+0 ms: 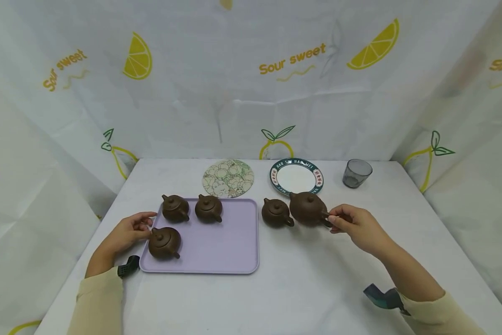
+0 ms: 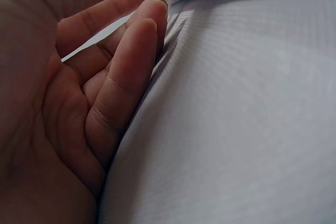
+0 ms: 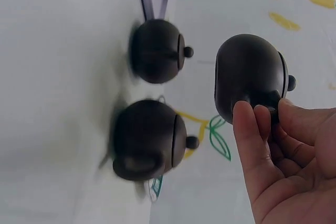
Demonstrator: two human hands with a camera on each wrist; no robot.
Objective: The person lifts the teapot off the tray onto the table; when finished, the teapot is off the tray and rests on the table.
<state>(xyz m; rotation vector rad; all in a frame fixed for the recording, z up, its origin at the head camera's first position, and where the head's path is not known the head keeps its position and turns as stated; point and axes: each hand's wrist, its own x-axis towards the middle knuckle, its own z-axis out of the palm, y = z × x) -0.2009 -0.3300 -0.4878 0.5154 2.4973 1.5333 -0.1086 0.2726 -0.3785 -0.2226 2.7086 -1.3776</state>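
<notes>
My right hand [image 1: 364,230] pinches the handle of a brown teapot [image 1: 308,208], held raised over the table just in front of the plate. In the right wrist view, the fingers [image 3: 249,145] and thumb meet at that teapot's [image 3: 249,72] handle, its lid on. Left of it, a smaller brown teapot [image 1: 275,212] stands on the table. Three more stand on the lilac tray [image 1: 221,251]: two at the back [image 1: 175,208] [image 1: 208,208], one front left [image 1: 164,243]. My left hand [image 1: 127,232] rests its fingertips at the tray's left rim, fingers loosely bent in the left wrist view [image 2: 100,87].
A round patterned mat [image 1: 228,178] lies behind the tray. A green-rimmed plate [image 1: 280,185] sits to its right, and a grey glass [image 1: 357,173] stands at the back right. Lemon-print cloth [image 1: 217,93] hangs along the back and sides.
</notes>
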